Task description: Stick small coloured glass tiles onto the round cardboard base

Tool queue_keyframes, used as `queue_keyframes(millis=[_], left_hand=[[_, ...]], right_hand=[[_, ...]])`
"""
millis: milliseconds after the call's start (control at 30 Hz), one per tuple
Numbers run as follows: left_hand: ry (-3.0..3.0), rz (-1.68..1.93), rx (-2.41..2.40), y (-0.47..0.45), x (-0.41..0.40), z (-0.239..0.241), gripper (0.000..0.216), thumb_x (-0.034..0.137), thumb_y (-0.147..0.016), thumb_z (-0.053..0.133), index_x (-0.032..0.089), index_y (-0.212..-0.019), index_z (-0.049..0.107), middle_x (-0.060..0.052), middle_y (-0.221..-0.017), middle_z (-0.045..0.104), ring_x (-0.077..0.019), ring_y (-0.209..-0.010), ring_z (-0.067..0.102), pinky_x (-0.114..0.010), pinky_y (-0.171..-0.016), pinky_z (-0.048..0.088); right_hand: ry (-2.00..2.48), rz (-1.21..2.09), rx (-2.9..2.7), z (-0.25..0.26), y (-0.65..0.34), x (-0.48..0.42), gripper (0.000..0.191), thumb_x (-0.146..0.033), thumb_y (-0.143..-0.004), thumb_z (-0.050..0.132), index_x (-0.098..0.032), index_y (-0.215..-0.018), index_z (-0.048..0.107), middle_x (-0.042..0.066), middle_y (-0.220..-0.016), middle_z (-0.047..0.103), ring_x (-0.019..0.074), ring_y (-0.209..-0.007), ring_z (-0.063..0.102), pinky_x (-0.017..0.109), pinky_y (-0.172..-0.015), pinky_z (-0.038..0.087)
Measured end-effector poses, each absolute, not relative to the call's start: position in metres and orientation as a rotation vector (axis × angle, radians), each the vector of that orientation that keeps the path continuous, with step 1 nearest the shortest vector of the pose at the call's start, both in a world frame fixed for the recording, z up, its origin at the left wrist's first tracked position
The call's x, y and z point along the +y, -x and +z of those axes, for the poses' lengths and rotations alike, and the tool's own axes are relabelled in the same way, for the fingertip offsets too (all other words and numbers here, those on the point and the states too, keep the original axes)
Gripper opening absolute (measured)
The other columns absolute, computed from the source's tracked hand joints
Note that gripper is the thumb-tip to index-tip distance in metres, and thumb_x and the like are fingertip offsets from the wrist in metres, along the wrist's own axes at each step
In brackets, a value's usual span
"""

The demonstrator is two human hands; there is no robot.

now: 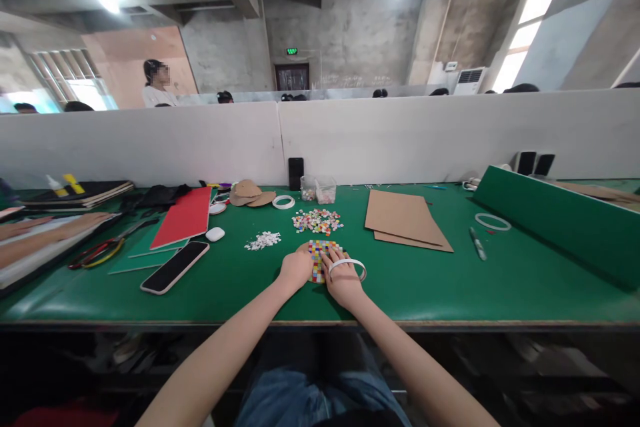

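A small board covered with coloured mosaic tiles (319, 255) lies on the green table (450, 287) in front of me. My left hand (295, 270) rests closed against its left edge. My right hand (343, 277) lies flat on its right side, fingers stretched over the tiles, beside a white tape ring (356, 264). A heap of loose coloured tiles (317, 221) sits just behind the board, and a smaller heap of white tiles (263, 241) lies to the left.
Brown cardboard sheets (403, 220), a pen (477, 244) and another white ring (493, 221) lie to the right. A phone (175, 267), red sheet (185, 217), scissors (100, 252) and small tubs (317, 189) are left and behind. Another person's arms (35, 237) rest at far left.
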State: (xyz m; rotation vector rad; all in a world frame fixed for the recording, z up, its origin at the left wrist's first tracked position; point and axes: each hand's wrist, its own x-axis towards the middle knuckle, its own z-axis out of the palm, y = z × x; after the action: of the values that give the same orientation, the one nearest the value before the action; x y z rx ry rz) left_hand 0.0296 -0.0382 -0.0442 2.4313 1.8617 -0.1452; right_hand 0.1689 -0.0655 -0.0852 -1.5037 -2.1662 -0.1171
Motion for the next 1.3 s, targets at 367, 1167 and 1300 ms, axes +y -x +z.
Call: queue_keyframes(millis=[367,1167,1300], left_hand=[[-2.437,-0.007,1.931,-0.033,0.022,-0.014,0.031,0.032,-0.086,0.049,0.014,-0.111,0.051,-0.008,-0.107,0.056,-0.0179,-0.090,0.057,-0.038,-0.076,0.049],[-2.514,0.001,1.843,-0.044,0.050,-0.024,0.032,0.032,-0.086,0.050,0.014,-0.112,0.050,-0.008,-0.110,0.055,-0.0189,-0.092,0.056,-0.039,-0.078,0.048],[-2.494,0.053,1.750,-0.046,0.047,-0.027,0.030,0.032,-0.086,0.050,0.014,-0.110,0.051,-0.008,-0.109,0.055,-0.0184,-0.092,0.057,-0.039,-0.078,0.048]], right_hand=[[1.347,-0.110,-2.241,-0.081,-0.196,-0.077,0.038,-0.021,-0.088,0.038,-0.022,-0.124,0.050,0.007,-0.131,0.047,0.0193,-0.123,0.038,0.038,-0.102,0.029],[1.304,-0.051,-2.214,-0.086,-0.213,-0.083,0.038,-0.024,-0.088,0.038,-0.023,-0.123,0.052,0.005,-0.131,0.048,0.0184,-0.122,0.041,0.038,-0.101,0.031],[1.310,-0.073,-2.201,-0.086,-0.212,-0.083,0.037,-0.023,-0.087,0.040,-0.024,-0.122,0.053,0.005,-0.129,0.050,0.0186,-0.121,0.041,0.038,-0.100,0.032]])
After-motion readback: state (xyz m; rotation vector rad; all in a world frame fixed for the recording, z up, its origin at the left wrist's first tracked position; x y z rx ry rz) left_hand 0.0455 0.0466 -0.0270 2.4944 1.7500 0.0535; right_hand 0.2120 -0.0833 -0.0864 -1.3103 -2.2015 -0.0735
